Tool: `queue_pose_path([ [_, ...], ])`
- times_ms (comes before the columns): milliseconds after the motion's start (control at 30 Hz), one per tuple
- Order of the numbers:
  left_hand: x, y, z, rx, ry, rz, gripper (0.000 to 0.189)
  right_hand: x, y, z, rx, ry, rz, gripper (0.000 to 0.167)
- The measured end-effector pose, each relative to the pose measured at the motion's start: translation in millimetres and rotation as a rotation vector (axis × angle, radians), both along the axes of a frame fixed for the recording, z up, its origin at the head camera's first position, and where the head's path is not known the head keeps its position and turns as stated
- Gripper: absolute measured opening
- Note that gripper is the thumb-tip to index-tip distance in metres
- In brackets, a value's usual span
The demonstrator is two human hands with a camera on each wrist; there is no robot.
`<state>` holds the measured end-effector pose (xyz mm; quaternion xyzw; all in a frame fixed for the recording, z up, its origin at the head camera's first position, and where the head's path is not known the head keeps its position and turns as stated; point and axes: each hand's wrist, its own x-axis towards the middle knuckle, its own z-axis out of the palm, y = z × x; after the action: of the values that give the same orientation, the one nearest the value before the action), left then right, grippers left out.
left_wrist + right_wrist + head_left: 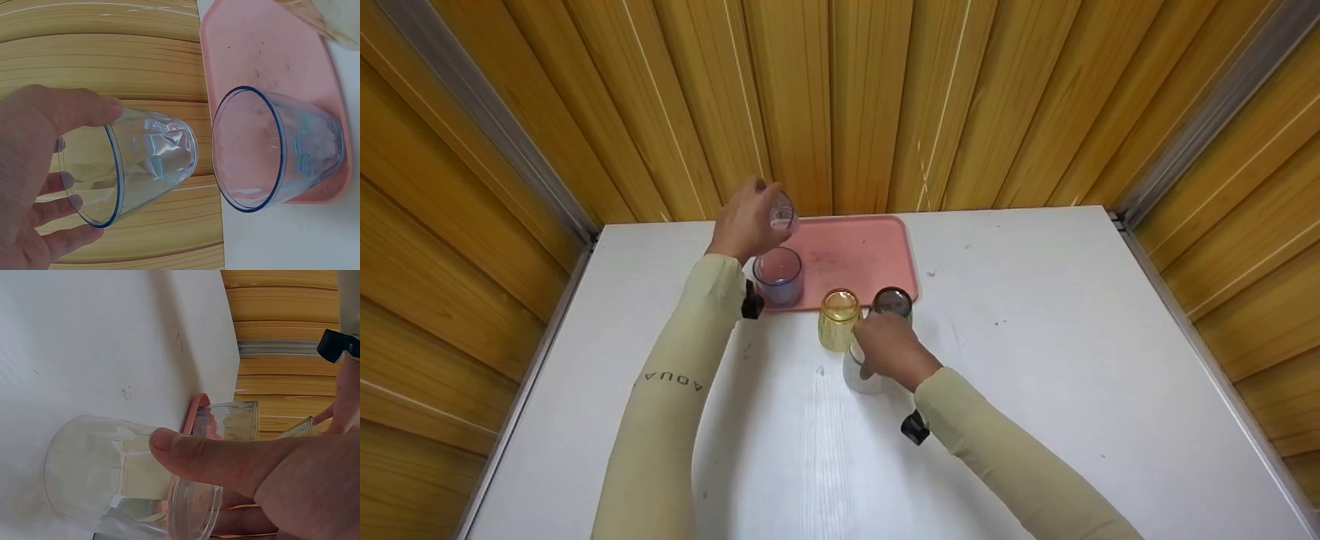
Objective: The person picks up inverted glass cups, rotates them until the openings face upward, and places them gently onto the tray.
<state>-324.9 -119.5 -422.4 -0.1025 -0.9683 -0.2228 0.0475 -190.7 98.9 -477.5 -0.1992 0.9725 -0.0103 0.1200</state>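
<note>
My left hand (746, 221) holds a clear blue-rimmed glass (154, 152) above the back left of a pink tray (855, 255), thumb and fingers at its rim. Another blue-rimmed glass (780, 281) stands upright on the tray's front left corner, just below that hand. On the white table before the tray, my right hand (894, 346) grips a clear glass (101, 467) that stands upside down, its thumb near the base. Close by, a yellow glass (838, 322) and a dark grey glass (893, 300) are also upside down; the right hand partly hides the grey one.
The white table (1035, 337) extends to both sides. Yellow wood-look panels (870, 105) rise behind the tray and on the left and right. Metal strips (1222, 120) run along the corners. Each wrist carries a small black device (915, 427).
</note>
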Motion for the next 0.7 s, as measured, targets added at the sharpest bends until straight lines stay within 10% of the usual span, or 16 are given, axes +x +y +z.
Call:
queue_pose_path([
  [700,-16.6,-7.2,-24.6,-0.008,-0.059,0.042,0.072,4.6,-5.5,3.4,0.036,0.012,0.020,0.043],
])
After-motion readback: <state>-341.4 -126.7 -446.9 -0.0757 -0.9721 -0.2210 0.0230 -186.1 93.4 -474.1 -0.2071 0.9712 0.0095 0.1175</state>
